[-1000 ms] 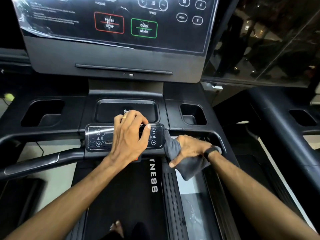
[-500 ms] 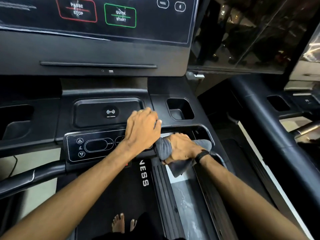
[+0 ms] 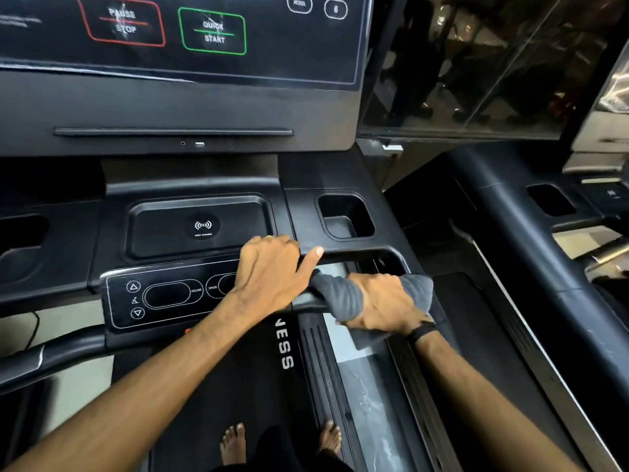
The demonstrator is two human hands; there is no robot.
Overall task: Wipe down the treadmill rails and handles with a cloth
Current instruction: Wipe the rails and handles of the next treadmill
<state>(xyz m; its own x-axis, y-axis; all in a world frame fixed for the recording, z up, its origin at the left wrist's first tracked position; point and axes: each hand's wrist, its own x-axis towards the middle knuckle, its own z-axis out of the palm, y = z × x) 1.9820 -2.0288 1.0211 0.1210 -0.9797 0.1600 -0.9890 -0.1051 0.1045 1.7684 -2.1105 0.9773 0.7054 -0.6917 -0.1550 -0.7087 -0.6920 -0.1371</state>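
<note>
At 12 o'clock, a glossy black console screen [image 3: 272, 63], bearing a red-outlined PAUSE STOP button [image 3: 122, 22] and, just to its 3 o'clock, a green-outlined QUICK START button [image 3: 213, 31]. Below the screen, a narrow black ledge strip [image 3: 173, 132]. Near centre, a shallow black rectangular charging tray [image 3: 163, 229] marked with a white wireless symbol. Just to its 3 o'clock, a deep black cup pocket [image 3: 345, 216]; well off at 9 o'clock, a second dark pocket [image 3: 20, 243]. Below the tray, a black keypad panel [image 3: 163, 294] with white arrow icons. At 6 o'clock, a black running belt [image 3: 238, 386] with white lettering. At 1 o'clock, a reflective glass pane [image 3: 476, 63]. At 3 o'clock, a neighbouring black treadmill [image 3: 544, 267]. At 8 o'clock, pale floor [image 3: 68, 321] crossed by a thin dark cable [image 3: 34, 330].
</note>
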